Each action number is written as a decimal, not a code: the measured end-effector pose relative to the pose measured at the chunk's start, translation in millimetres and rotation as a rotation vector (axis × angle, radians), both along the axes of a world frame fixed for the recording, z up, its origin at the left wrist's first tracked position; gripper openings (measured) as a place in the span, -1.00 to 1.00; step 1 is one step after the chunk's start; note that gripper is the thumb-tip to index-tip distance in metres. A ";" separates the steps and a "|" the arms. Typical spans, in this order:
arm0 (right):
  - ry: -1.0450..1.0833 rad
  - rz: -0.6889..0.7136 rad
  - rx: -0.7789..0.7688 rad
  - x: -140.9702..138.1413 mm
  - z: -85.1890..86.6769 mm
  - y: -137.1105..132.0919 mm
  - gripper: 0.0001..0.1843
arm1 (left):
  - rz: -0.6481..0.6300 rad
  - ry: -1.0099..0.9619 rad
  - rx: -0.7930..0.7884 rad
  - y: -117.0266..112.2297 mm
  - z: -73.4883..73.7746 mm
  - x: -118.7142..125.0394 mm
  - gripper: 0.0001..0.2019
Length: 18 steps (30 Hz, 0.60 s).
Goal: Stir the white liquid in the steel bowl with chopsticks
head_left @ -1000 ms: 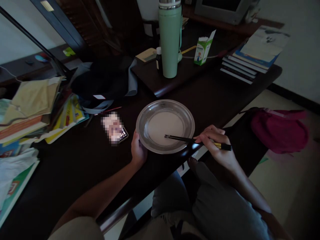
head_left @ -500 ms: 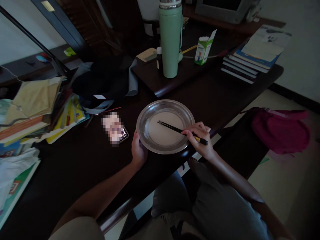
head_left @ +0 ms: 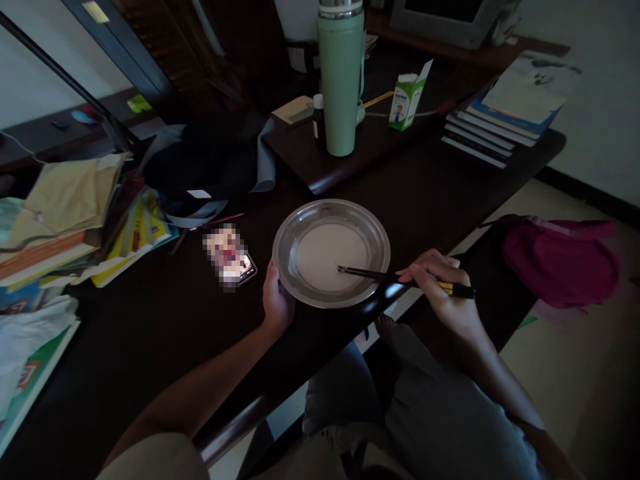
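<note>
A round metal bowl (head_left: pixel 331 300) stands near the table's front edge with a whitish, milky liquid (head_left: pixel 325 250) in it. My left hand (head_left: pixel 278 300) grips its left rim, thumb at the side; the other fingers are mostly hidden under the bowl. In my right hand (head_left: pixel 443 283) is a pair of black chopsticks (head_left: pixel 373 273) with gold-coloured bands near the thick ends. Their tips reach over the right rim to the liquid's right half; whether they dip in I cannot tell. My right hand itself is beyond the bowl's right side.
Left of the bowl lies a phone (head_left: pixel 247 270), its screen partly blurred. Behind stand a green thermos (head_left: pixel 341 87), a small dark bottle (head_left: pixel 319 120) and a green-white carton (head_left: pixel 406 100). Books (head_left: pixel 505 127) are stacked right; papers (head_left: pixel 75 200) pile up left, near a black bag (head_left: pixel 205 160).
My right hand has moved right, away from the bowl, drawing the chopsticks along; their tips shifted from the liquid's middle to its right, lower part. My left hand and the bowl stay put.
</note>
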State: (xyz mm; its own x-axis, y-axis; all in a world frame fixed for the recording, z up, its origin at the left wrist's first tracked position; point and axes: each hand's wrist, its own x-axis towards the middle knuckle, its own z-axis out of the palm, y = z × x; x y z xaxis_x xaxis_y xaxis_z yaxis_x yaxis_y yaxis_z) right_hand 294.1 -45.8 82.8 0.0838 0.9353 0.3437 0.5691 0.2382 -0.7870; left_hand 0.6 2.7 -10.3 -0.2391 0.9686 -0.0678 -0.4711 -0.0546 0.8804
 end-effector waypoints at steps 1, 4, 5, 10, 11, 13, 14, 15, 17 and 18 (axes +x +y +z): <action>0.010 0.031 -0.009 -0.3 0.7 -0.5 -0.58 | -0.002 0.000 0.002 0.1 -0.3 0.1 -0.55; 0.015 0.108 -0.020 -4.4 -1.2 2.0 -0.55 | 0.009 0.004 0.005 0.6 -1.5 0.7 -0.55; 0.010 0.126 -0.022 -6.6 -3.3 3.8 -0.54 | 0.012 0.005 0.003 0.7 -1.9 0.8 -0.56; -0.040 0.178 -0.006 -21.1 -21.9 14.3 -0.55 | 0.026 -0.008 -0.006 1.2 -2.8 1.5 -0.59; -0.052 0.178 0.007 -24.3 -26.1 16.4 -0.56 | 0.030 -0.012 -0.006 1.3 -3.0 1.6 -0.60; -0.073 0.173 0.035 -30.3 -33.5 20.5 -0.58 | 0.037 -0.014 -0.011 1.4 -3.6 1.7 -0.59; -0.080 0.165 0.046 -32.9 -36.5 22.5 -0.59 | 0.040 -0.011 -0.014 1.4 -3.8 1.7 -0.59; -0.087 0.152 0.054 -34.9 -38.8 24.4 -0.60 | 0.041 -0.006 -0.018 1.3 -4.0 1.6 -0.59; -0.102 0.117 0.068 -36.9 -41.6 27.8 -0.61 | 0.039 0.005 -0.023 1.2 -4.2 1.4 -0.59; -0.109 0.096 0.079 -36.7 -41.9 28.9 -0.61 | 0.037 0.008 -0.023 1.2 -4.3 1.2 -0.58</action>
State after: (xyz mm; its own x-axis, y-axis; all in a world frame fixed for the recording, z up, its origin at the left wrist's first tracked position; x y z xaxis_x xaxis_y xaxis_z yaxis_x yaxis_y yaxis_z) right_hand 257.5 -16.9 40.9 -0.0463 0.9071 0.4184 0.6216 0.3540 -0.6988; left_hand 1.8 3.9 -14.6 -0.2756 0.9573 -0.0877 -0.4624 -0.0521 0.8851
